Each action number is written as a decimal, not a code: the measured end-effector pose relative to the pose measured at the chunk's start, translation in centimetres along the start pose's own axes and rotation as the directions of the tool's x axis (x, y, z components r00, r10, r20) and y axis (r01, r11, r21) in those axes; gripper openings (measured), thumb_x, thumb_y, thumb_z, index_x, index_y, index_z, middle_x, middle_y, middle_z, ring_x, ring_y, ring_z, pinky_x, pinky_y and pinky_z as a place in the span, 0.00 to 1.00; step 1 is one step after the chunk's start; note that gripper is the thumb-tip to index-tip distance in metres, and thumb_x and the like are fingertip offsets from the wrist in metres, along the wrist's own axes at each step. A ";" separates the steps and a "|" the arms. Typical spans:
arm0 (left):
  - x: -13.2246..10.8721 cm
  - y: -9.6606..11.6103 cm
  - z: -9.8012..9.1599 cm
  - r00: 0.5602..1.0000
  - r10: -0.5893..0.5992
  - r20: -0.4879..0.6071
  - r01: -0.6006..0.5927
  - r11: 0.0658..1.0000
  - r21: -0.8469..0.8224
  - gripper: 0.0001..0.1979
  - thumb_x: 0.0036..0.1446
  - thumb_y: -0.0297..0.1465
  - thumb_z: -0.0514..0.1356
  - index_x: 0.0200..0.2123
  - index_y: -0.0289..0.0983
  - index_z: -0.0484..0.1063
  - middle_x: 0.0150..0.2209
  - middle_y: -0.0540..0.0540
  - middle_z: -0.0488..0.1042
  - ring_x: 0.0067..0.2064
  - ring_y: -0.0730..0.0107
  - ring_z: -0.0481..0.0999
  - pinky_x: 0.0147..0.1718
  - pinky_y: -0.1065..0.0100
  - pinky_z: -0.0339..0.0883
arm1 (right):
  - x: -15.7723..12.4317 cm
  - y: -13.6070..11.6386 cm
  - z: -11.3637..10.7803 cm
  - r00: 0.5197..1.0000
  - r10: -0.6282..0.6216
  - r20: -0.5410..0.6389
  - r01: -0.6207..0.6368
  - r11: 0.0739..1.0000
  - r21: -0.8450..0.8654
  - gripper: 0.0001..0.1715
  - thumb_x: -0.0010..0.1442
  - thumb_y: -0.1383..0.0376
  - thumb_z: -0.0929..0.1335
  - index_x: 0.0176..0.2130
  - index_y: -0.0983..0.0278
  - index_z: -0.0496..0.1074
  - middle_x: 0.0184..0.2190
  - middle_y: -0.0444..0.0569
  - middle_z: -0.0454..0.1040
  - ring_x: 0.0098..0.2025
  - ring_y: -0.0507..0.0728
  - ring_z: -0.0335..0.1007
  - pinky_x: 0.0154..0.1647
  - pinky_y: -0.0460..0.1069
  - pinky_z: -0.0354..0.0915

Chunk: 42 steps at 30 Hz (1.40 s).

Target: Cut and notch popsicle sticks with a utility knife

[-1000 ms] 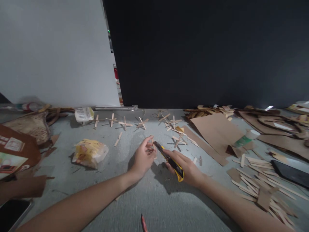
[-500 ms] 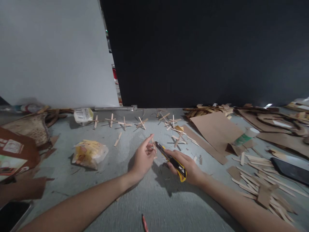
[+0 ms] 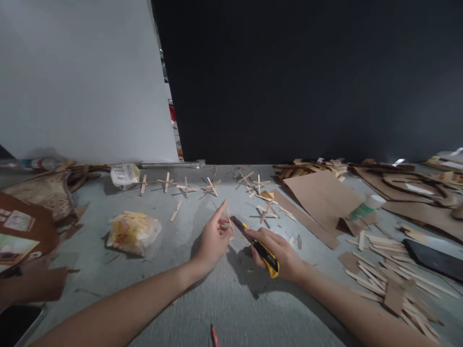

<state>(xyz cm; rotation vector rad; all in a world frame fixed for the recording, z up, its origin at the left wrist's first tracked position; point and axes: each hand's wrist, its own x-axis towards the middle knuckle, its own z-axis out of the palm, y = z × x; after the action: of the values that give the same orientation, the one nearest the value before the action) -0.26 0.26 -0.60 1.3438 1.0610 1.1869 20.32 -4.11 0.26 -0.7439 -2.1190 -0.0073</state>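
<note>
My right hand (image 3: 280,253) is closed around a yellow and black utility knife (image 3: 258,246), whose tip points up-left toward my left hand. My left hand (image 3: 213,238) pinches a short wooden stick (image 3: 228,217) with the index finger stretched out, right at the knife's tip. Both hands hover over the grey table (image 3: 224,294). Several small crosses made of wooden sticks (image 3: 186,185) lie in a row beyond my hands.
A yellow plastic-wrapped packet (image 3: 133,231) lies to the left. Brown cardboard sheets (image 3: 321,195), a glue bottle (image 3: 365,207), a heap of loose sticks (image 3: 390,274) and a dark phone (image 3: 432,260) fill the right. Another person's hand (image 3: 36,284) rests at the left edge.
My left index finger has straightened out over the stick. The knife and my right hand have barely shifted.
</note>
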 end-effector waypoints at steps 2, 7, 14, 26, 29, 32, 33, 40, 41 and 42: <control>0.0 0.0 0.0 1.000 -0.001 0.003 0.001 1.000 0.004 0.40 0.57 0.29 0.66 0.73 0.46 0.63 0.40 0.50 0.72 0.34 0.74 0.74 0.36 0.71 0.73 | 0.1 -0.1 0.0 1.000 -0.009 -0.006 0.009 1.000 0.002 0.26 0.68 0.72 0.65 0.63 0.62 0.65 0.31 0.45 0.72 0.28 0.55 0.71 0.28 0.47 0.71; -0.1 0.1 -0.1 1.000 -0.007 0.019 0.007 1.000 -0.002 0.39 0.57 0.30 0.65 0.72 0.44 0.63 0.39 0.51 0.71 0.35 0.74 0.73 0.36 0.71 0.72 | 0.2 -0.2 -0.1 1.000 -0.004 0.022 0.004 1.000 0.005 0.27 0.66 0.74 0.66 0.63 0.62 0.65 0.33 0.48 0.75 0.30 0.55 0.74 0.30 0.47 0.72; 0.2 -0.2 0.0 0.999 0.028 -0.038 -0.027 0.999 0.018 0.41 0.54 0.27 0.66 0.71 0.43 0.62 0.39 0.50 0.72 0.36 0.72 0.75 0.38 0.70 0.72 | 0.1 0.0 0.0 0.999 -0.012 0.039 0.013 1.000 -0.021 0.29 0.66 0.73 0.68 0.64 0.61 0.66 0.36 0.50 0.76 0.32 0.56 0.75 0.33 0.48 0.74; 0.0 0.0 0.1 1.000 -0.018 0.004 0.018 1.000 -0.024 0.26 0.58 0.36 0.67 0.59 0.39 0.72 0.43 0.44 0.75 0.40 0.64 0.78 0.36 0.64 0.79 | 0.3 -0.1 -0.1 1.000 -0.013 0.002 0.013 1.000 0.005 0.24 0.71 0.69 0.65 0.65 0.61 0.65 0.34 0.49 0.73 0.31 0.57 0.73 0.31 0.50 0.74; 0.0 0.0 0.2 1.000 0.005 0.027 -0.005 1.000 0.000 0.21 0.59 0.35 0.66 0.55 0.40 0.72 0.41 0.46 0.75 0.40 0.65 0.77 0.36 0.67 0.78 | 0.2 -0.3 -0.2 0.999 -0.017 -0.038 0.016 1.000 -0.002 0.26 0.71 0.71 0.65 0.66 0.60 0.64 0.37 0.51 0.75 0.34 0.57 0.75 0.33 0.50 0.75; 0.1 0.1 0.2 1.000 -0.018 0.015 0.018 1.000 -0.004 0.18 0.58 0.34 0.66 0.51 0.40 0.71 0.40 0.47 0.73 0.39 0.66 0.77 0.34 0.68 0.77 | 0.0 -0.4 -0.2 0.997 0.026 -0.073 -0.026 1.000 -0.006 0.29 0.69 0.72 0.66 0.66 0.59 0.62 0.39 0.51 0.75 0.35 0.57 0.76 0.36 0.50 0.75; 0.1 0.2 0.2 1.000 -0.021 0.017 0.021 1.000 0.000 0.16 0.58 0.35 0.65 0.50 0.41 0.71 0.40 0.47 0.73 0.38 0.66 0.76 0.33 0.68 0.77 | -0.1 -0.4 -0.2 0.997 0.039 -0.071 -0.039 0.999 0.000 0.29 0.68 0.73 0.66 0.66 0.59 0.62 0.38 0.50 0.75 0.35 0.57 0.76 0.37 0.50 0.76; 0.3 0.2 0.2 0.997 0.032 0.064 -0.037 0.996 0.082 0.12 0.60 0.32 0.61 0.48 0.40 0.73 0.40 0.46 0.76 0.38 0.66 0.77 0.33 0.70 0.75 | 0.1 0.0 0.0 1.000 -0.001 -0.028 0.002 1.000 0.024 0.29 0.67 0.72 0.66 0.65 0.62 0.65 0.38 0.51 0.75 0.34 0.57 0.75 0.35 0.49 0.75; 0.3 0.2 0.2 0.997 0.043 0.060 -0.049 0.995 0.092 0.13 0.60 0.31 0.61 0.48 0.40 0.73 0.40 0.46 0.76 0.37 0.66 0.77 0.33 0.70 0.75 | 0.1 0.1 0.1 0.999 -0.009 -0.032 0.010 1.000 0.020 0.30 0.67 0.72 0.66 0.66 0.62 0.64 0.38 0.52 0.75 0.34 0.57 0.75 0.35 0.49 0.75; 0.4 0.1 0.2 0.997 0.055 0.054 -0.060 0.993 0.099 0.13 0.60 0.30 0.61 0.48 0.39 0.73 0.41 0.46 0.76 0.37 0.67 0.77 0.34 0.70 0.74 | 0.1 0.2 0.1 0.999 -0.014 -0.037 0.014 1.000 0.016 0.31 0.67 0.72 0.66 0.67 0.62 0.65 0.38 0.52 0.76 0.34 0.57 0.75 0.35 0.50 0.75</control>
<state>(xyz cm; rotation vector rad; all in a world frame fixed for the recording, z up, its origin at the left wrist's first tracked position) -0.02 0.59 -0.48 1.4846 1.0632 1.1476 20.31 -3.88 0.18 -0.7142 -2.0868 -0.0118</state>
